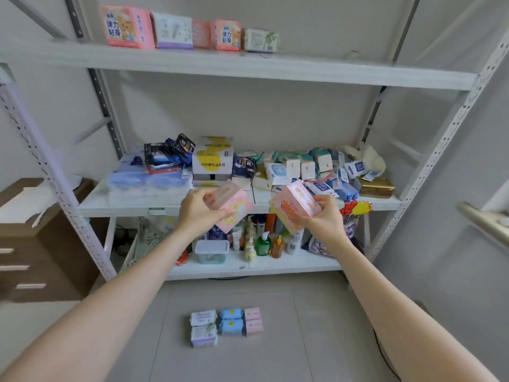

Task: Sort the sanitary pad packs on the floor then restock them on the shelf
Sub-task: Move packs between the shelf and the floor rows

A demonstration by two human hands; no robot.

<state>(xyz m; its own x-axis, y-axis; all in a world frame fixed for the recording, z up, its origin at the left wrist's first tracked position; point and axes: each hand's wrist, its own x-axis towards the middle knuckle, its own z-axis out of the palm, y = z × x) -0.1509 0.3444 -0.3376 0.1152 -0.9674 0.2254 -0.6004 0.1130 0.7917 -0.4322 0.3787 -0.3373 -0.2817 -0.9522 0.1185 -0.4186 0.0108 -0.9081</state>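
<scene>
My left hand [199,210] grips a pink sanitary pad pack [237,208], held in front of the middle shelf. My right hand [319,220] holds a second pink pack [294,205] at about the same height. On the top shelf board [275,68] stand several packs in a row: a large pink one [125,27], a white and purple one [173,31], smaller pink ones [225,35] and a pale green one [261,40]. On the floor lie grouped packs: two white-purple [203,328], two blue [232,321], two pink [252,321].
The middle shelf [137,206] is crowded with tissue boxes, dark packs and small white-blue packets. The bottom shelf [275,267] holds bottles and a lidded plastic tub [212,250]. A brown drawer cabinet [41,244] stands at left, a door handle [482,219] at right.
</scene>
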